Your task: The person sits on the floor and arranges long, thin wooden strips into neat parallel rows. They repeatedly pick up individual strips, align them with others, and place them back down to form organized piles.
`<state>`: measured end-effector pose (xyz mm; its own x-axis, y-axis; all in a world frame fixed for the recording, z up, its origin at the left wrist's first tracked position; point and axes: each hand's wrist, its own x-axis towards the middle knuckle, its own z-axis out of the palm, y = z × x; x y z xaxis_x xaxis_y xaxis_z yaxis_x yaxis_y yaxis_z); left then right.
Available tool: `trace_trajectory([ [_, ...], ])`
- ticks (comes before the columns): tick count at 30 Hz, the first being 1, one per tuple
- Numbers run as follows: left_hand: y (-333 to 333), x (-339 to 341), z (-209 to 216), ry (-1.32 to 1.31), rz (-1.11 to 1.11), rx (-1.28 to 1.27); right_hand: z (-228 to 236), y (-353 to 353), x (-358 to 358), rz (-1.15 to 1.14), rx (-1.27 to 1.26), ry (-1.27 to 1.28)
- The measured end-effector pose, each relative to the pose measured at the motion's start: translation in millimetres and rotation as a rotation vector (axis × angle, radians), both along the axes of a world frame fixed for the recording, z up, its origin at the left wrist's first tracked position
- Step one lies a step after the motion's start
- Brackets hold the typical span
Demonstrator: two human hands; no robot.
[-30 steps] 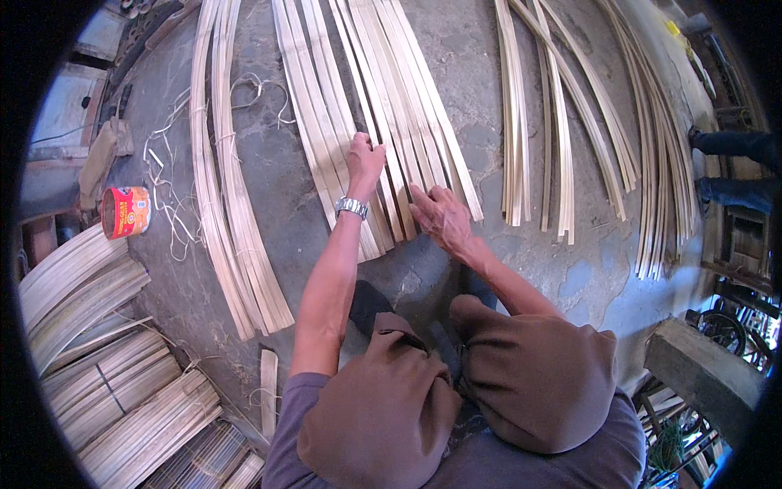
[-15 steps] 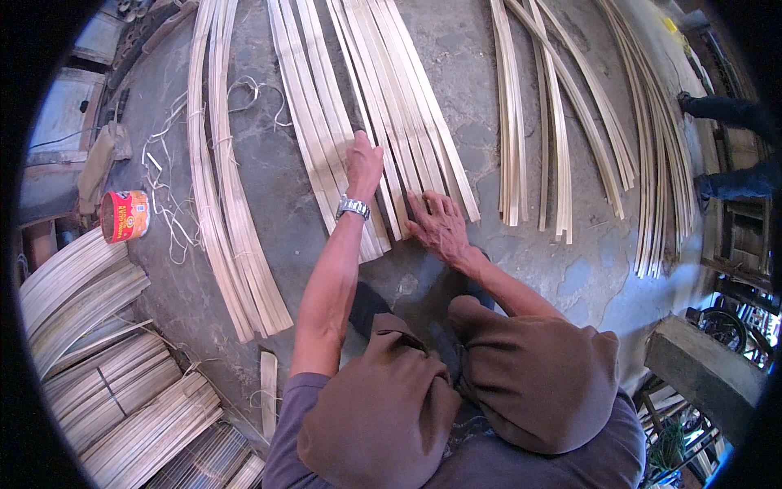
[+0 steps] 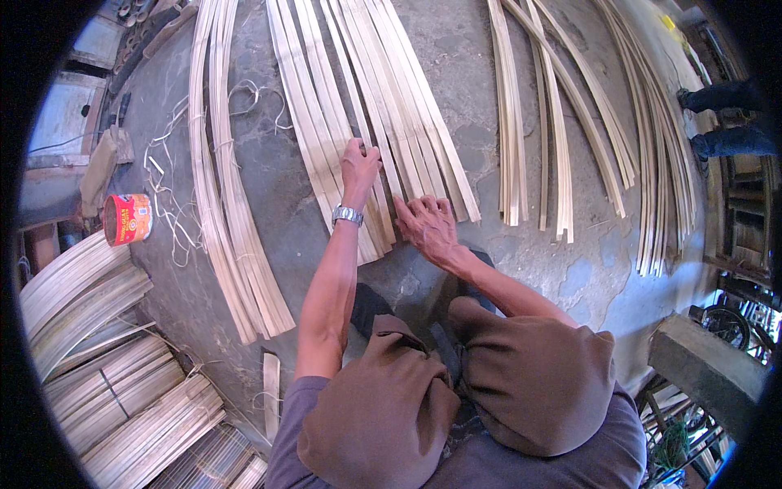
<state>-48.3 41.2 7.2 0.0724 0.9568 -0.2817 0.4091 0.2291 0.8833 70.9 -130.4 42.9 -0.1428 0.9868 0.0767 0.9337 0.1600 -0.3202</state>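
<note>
Long, pale bamboo strips lie side by side on the floor before me, in a left group (image 3: 314,122) and a right group (image 3: 407,106) with a narrow gap between. My left hand (image 3: 358,173), a metal watch (image 3: 348,214) on its wrist, is over the left group's inner edge. Its fingers are bent and closed about a single bamboo strip (image 3: 383,196); the palm side is hidden. Near the lower ends of the right group, my right hand (image 3: 429,230) lies with fingers spread, their tips touching the strips.
More strip bundles lie left (image 3: 232,204) and right (image 3: 509,138), with darker strips (image 3: 648,163) beyond. A red tin (image 3: 128,218) stands near stacked strips (image 3: 122,399) at lower left. Thin loose ties (image 3: 175,220) curl on the floor. Another person's legs (image 3: 729,143) show far right.
A strip by the right group's edge has shifted left against the left group, with my left hand at it. My right hand has drawn slightly left and nearer to me.
</note>
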Motion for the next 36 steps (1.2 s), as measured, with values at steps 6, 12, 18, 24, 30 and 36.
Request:
trace_trajectory([
  [6, -1.0, -7.7, 1.0, -0.138, 0.028, -0.081, 6.9, 8.1, -11.7, -0.047, -0.079, -0.031],
  [12, -3.1, -12.5, -6.5, -0.222, 0.045, -0.052, 9.1, 7.0, -15.8, -0.197, -0.135, 0.081],
  [18, -2.9, -20.6, -16.2, 0.187, -0.032, 0.345, 2.3, 9.5, -12.3, -0.236, -0.134, 0.523],
  [24, -11.9, 1.1, 13.4, 0.497, -0.195, 0.188, 31.8, 8.8, 0.4, -0.548, -0.365, 1.022],
  [30, -33.6, 10.8, 37.4, 0.573, -0.250, 0.467, 13.5, -1.7, 15.5, -0.549, 0.016, 0.916],
  [36, -66.5, 56.0, 24.4, 0.396, -0.454, 0.736, -7.7, -4.2, 51.2, -0.579, 0.003, 0.782],
])
